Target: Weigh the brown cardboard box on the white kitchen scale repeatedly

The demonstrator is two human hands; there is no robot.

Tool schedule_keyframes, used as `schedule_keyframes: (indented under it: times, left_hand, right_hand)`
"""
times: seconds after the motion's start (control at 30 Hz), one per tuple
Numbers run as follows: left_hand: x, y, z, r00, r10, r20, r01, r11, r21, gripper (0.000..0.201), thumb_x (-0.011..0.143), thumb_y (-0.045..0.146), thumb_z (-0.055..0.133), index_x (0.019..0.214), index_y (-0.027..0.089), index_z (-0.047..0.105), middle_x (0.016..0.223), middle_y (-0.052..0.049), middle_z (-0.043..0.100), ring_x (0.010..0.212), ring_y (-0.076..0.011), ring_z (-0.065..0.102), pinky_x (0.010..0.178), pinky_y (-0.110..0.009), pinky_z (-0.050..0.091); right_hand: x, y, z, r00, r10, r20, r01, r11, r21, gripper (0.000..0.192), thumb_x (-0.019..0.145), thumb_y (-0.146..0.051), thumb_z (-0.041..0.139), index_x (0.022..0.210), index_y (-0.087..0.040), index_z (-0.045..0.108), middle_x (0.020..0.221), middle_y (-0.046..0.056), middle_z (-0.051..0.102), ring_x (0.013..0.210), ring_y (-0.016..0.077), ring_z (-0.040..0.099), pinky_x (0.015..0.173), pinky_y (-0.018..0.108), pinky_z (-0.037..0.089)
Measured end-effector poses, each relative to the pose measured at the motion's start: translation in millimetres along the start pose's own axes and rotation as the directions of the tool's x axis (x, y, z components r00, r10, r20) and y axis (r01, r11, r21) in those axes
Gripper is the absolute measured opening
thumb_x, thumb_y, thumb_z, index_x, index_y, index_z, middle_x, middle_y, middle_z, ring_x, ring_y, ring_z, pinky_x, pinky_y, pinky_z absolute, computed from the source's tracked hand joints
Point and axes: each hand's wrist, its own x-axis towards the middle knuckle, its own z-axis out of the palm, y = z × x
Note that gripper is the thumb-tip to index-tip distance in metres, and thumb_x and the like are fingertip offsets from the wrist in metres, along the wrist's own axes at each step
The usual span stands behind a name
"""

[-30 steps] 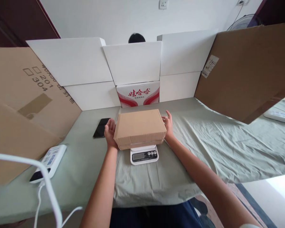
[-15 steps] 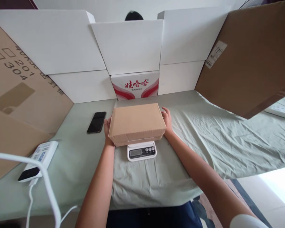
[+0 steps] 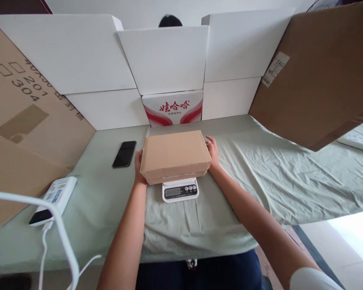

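Observation:
A closed brown cardboard box [image 3: 176, 151] lies over a white digital kitchen scale [image 3: 180, 193], hiding the scale's weighing surface. Only the front panel with the dark display and round buttons shows. My left hand [image 3: 139, 165] grips the box's left side, its fingers mostly hidden behind the edge. On the right side my right hand [image 3: 212, 151] holds the box, fingers curled along it with one fingertip pointing out beyond the edge. Whether the box rests fully on the scale, I cannot tell. A black smartphone [image 3: 124, 154] lies left of my left hand.
White boxes [image 3: 163, 56] form a wall at the back, with a red-and-white printed carton [image 3: 173, 108] low in the middle. Large cardboard sheets stand left [image 3: 33, 117] and right [image 3: 314, 76]. A white power strip [image 3: 53, 200] and a white cable [image 3: 60, 229] are at the left.
The camera view has shifted slightly. Both hands stay on the sides of the box, and the box stays over the scale with no clear movement.

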Motion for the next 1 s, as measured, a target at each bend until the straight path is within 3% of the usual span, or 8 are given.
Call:
schedule_keyframes:
  times: [0.13, 0.37, 0.73, 1.0]
  left_hand:
    - [-5, 2, 5.2, 0.997, 0.010, -0.072, -0.010, 1.000, -0.007, 0.055, 0.089, 0.071, 0.066, 0.111, 0.022, 0.076, 0.097, -0.007, 0.081, 0.110, -0.0310, 0.075, 0.095, -0.042, 0.059]
    - [-9, 1, 6.7, 0.996, 0.045, -0.076, -0.046, 0.999, -0.016, 0.057, 0.085, 0.071, 0.069, 0.113, 0.022, 0.077, 0.104, -0.008, 0.082, 0.114, -0.0318, 0.075, 0.097, -0.044, 0.059]
    - [-6, 1, 7.7, 0.996, 0.089, -0.007, -0.088, 0.989, 0.120, 0.061, 0.085, 0.076, 0.066, 0.112, 0.022, 0.076, 0.103, -0.009, 0.081, 0.121, -0.0353, 0.071, 0.099, -0.046, 0.059]
    - [-4, 0, 0.5, 0.989, 0.145, 0.017, -0.146, 0.979, 0.142, 0.062, 0.085, 0.074, 0.068, 0.118, 0.023, 0.077, 0.108, -0.007, 0.082, 0.115, -0.0331, 0.074, 0.097, -0.045, 0.059]
  right_hand:
    - [1, 3, 0, 1.000, -0.005, 0.002, 0.005, 1.000, -0.003, 0.027, 0.097, -0.038, 0.051, 0.114, -0.023, 0.065, 0.123, 0.012, 0.068, 0.096, 0.0214, 0.064, 0.088, 0.039, 0.055]
    - [2, 2, 2, 0.998, 0.062, -0.026, -0.060, 0.996, 0.067, 0.029, 0.096, -0.039, 0.048, 0.112, -0.022, 0.066, 0.122, 0.012, 0.068, 0.097, 0.0222, 0.067, 0.086, 0.038, 0.057]
    - [-4, -12, -2, 0.999, 0.048, -0.003, -0.048, 0.999, 0.024, 0.025, 0.096, -0.037, 0.050, 0.106, -0.022, 0.067, 0.119, 0.012, 0.071, 0.100, 0.0227, 0.066, 0.092, 0.039, 0.057]
    - [-2, -8, 1, 0.997, 0.079, -0.025, -0.077, 0.994, 0.072, 0.030, 0.093, -0.041, 0.051, 0.109, -0.022, 0.066, 0.114, 0.011, 0.072, 0.097, 0.0229, 0.066, 0.087, 0.038, 0.057]
